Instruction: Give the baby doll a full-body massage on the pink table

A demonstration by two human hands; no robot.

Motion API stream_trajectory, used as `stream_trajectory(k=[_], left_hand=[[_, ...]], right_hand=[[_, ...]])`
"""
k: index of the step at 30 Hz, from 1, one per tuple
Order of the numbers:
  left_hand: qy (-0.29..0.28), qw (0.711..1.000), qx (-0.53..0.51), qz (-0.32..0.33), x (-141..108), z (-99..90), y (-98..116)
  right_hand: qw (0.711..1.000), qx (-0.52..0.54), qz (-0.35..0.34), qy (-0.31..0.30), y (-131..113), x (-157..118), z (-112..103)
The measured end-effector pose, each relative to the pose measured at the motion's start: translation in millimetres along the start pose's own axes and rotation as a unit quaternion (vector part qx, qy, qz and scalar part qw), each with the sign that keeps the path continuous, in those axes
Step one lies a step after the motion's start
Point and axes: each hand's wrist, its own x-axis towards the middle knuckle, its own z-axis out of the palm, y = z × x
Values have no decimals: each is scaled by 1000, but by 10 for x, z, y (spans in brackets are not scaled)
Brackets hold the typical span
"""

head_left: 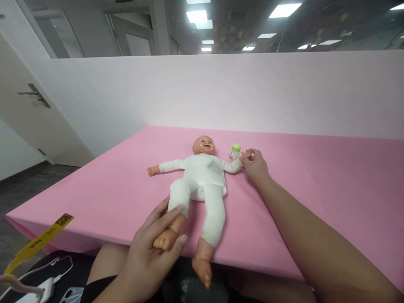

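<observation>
A baby doll (206, 170) with a soft white cloth body lies on its back, its head toward the wall. Its bare plastic feet point at me, and one hangs past the table's front edge. My left hand (150, 246) is wrapped loosely around the lower leg and foot on the left side, with the thumb beside the foot. The doll's hand on the right is pinched between the fingers of my right hand (257, 168). Close behind that doll arm stands a small clear bottle (234, 155) with a green cap.
A pink cloth (120, 189) covers the table, which meets a white wall (221, 92) with glass above. At the left is a door (28, 109). A yellow tag (41, 242) and a white device (38, 292) with cables show at lower left.
</observation>
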Motion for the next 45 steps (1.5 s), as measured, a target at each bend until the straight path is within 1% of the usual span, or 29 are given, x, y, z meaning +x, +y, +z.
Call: stream_trajectory(k=[3, 5, 7, 9, 11, 12, 14, 17, 19, 21, 23, 24, 26, 28, 29, 31, 33, 34, 36, 37, 40, 42, 45], left_hand=[[-2, 999, -50, -14, 292, 26, 27], [-5, 997, -75, -35, 508, 60, 22], [-14, 993, -95, -70, 725, 112, -8], [-32, 985, -128, -110, 930, 182, -68], [-43, 978, -156, -133, 1111, 261, -152], [-44, 977, -159, -137, 1187, 301, -198], [-45, 975, -164, -145, 1305, 369, -281], [-54, 970, -185, -147, 1370, 421, -340], [-50, 973, -179, -135, 1327, 410, -329], [-27, 981, -147, -122, 1204, 354, -293], [8, 990, -98, -102, 997, 254, -255], [27, 994, -66, -81, 864, 190, -239], [42, 998, -36, -42, 558, 46, -223], [26, 1000, 1, -11, 235, -97, -230], [18, 1000, 25, -1, 83, -158, -242], [-5, 997, 73, 18, -173, -246, -282], [-30, 992, 119, 31, -350, -284, -336], [-44, 989, 138, 37, -405, -285, -365], [-68, 983, 163, 50, -459, -268, -418], [-75, 981, 171, 57, -462, -256, -435], [-66, 977, 191, 68, -407, -249, -413], [-47, 978, 192, 70, -336, -283, -307], [-32, 986, 137, 89, -214, -367, 2]], right_hand=[[993, 28, -114, -1, -286, -238, 62], [976, 13, -215, -39, -496, -433, 111], [940, -38, -324, -100, -671, -604, 167], [896, -71, -412, -149, -782, -710, 227], [862, -97, -466, -174, -825, -748, 279], [852, -111, -480, -180, -826, -749, 299], [843, -140, -486, -184, -811, -736, 325], [848, -147, -475, -182, -792, -723, 341], [860, -125, -461, -177, -797, -726, 337], [876, -92, -442, -168, -806, -722, 305], [901, -61, -405, -141, -796, -691, 236], [917, -46, -379, -118, -776, -660, 191], [948, -9, -314, -54, -695, -560, 96], [969, 31, -246, 6, -556, -413, 23], [976, 46, -210, 25, -467, -327, 0], [991, 55, -119, 39, -267, -150, -20], [999, 40, -17, 30, -70, 5, -19], [999, 28, 21, 22, 16, 67, -17], [997, 5, 69, 16, 147, 151, -18], [997, -4, 80, 13, 190, 175, -23], [996, -28, 79, 1, 241, 195, -47], [997, -45, 65, -5, 235, 185, -62], [996, -74, 45, -12, 221, 176, -69]])
